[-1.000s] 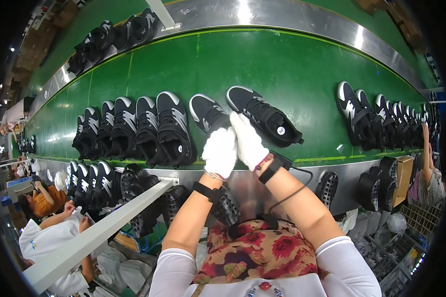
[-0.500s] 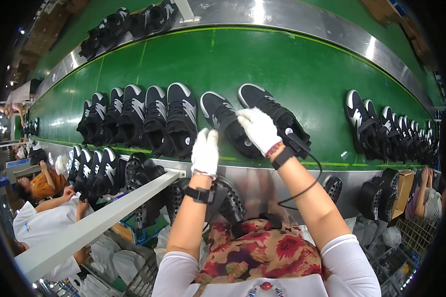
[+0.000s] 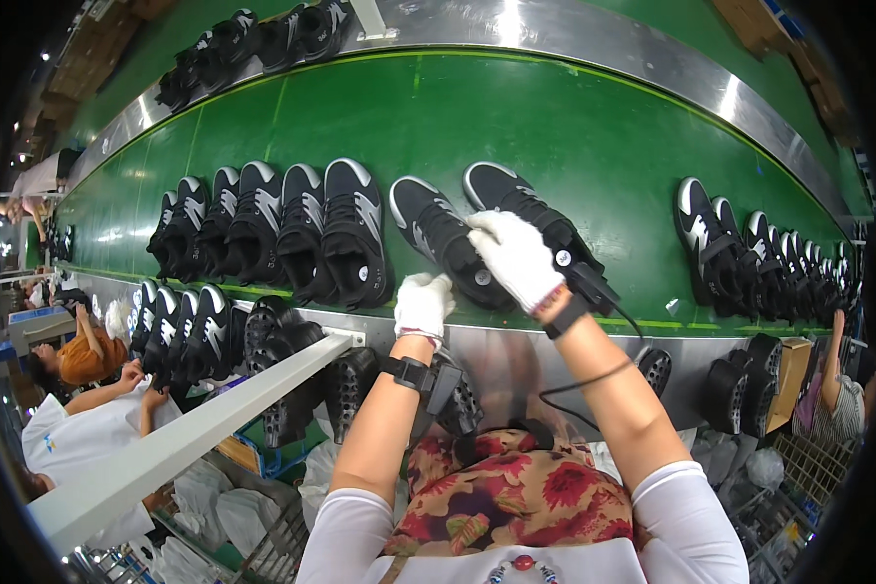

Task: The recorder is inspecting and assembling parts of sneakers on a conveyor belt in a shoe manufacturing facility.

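Two black sneakers with grey toe edges stand side by side in front of me, the left sneaker (image 3: 436, 226) and the right sneaker (image 3: 524, 200). My right hand (image 3: 518, 257), in a white glove, reaches between them with bent fingers pressed together, its fingertips at the collar of the left sneaker. Part of both sneakers is covered by that hand. Just behind the left sneaker's heel, at the near belt edge, is my white-gloved left hand (image 3: 424, 305), its fingers curled in; what they hold, if anything, is hidden.
Sneaker rows stand on the green belt (image 3: 594, 127), with one row (image 3: 263, 224) at left and another (image 3: 715, 238) at right. Black shoe lasts (image 3: 346, 384) sit along the metal near edge. A pale metal bar (image 3: 214, 428) crosses lower left. A co-worker (image 3: 92, 438) works at left.
My left hand has moved down and right, its fingers curling in, toward the left sneaker's heel. My right hand has shifted slightly down and right. The sneakers have slid slightly left.
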`<state>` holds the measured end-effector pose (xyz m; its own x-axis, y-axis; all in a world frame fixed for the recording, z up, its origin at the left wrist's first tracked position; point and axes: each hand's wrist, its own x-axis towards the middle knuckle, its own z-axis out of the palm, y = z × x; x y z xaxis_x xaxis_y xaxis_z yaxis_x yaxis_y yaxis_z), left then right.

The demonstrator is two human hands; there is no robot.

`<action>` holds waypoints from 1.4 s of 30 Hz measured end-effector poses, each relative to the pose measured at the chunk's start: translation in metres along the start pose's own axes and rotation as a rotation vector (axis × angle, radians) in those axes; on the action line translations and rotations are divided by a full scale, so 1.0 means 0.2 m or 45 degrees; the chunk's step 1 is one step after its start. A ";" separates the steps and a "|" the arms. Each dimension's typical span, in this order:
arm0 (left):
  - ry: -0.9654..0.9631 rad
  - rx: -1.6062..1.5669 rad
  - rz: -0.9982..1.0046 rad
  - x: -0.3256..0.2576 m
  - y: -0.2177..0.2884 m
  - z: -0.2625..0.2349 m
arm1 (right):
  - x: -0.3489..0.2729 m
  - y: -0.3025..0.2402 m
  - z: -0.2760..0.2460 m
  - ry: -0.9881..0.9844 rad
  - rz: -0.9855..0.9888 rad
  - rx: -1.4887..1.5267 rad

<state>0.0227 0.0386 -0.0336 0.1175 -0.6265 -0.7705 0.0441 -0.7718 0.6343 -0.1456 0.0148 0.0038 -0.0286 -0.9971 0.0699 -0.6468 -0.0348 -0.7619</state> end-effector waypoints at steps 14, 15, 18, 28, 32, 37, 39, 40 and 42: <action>0.179 1.339 0.522 -0.03 0.07 0.05 | -0.13 0.37 -0.35 -0.297 0.126 -0.192; 0.366 1.279 0.564 -0.04 0.10 0.07 | -0.13 0.38 -0.22 -0.149 0.098 -0.240; 0.440 1.219 0.715 0.07 0.09 -0.05 | -0.14 0.21 0.03 -0.123 0.257 -0.256; 0.501 0.739 1.223 -0.35 0.08 -0.04 | -0.43 0.62 -1.34 0.567 0.600 -0.993; 0.123 1.248 1.809 -0.43 0.05 0.09 | -0.73 1.16 -1.62 0.301 1.115 -0.855; -0.105 1.819 1.623 -0.41 -0.03 0.30 | -0.68 1.31 -1.56 0.236 0.995 -0.768; -0.004 1.722 1.680 -0.42 -0.03 0.37 | -0.68 1.31 -1.47 0.268 0.772 -0.726; -0.057 1.636 1.681 -0.44 -0.01 0.40 | -0.62 1.21 -1.40 0.213 0.719 -0.705; -0.242 1.398 1.527 -0.44 -0.04 0.49 | -0.57 1.02 -1.20 0.191 0.657 -0.707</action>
<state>-0.0848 0.0901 0.0234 -0.5575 -0.8285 0.0521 -0.6718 0.4872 0.5579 -0.4574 0.1377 -0.0060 -0.5076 -0.8569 -0.0896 -0.8100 0.5100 -0.2895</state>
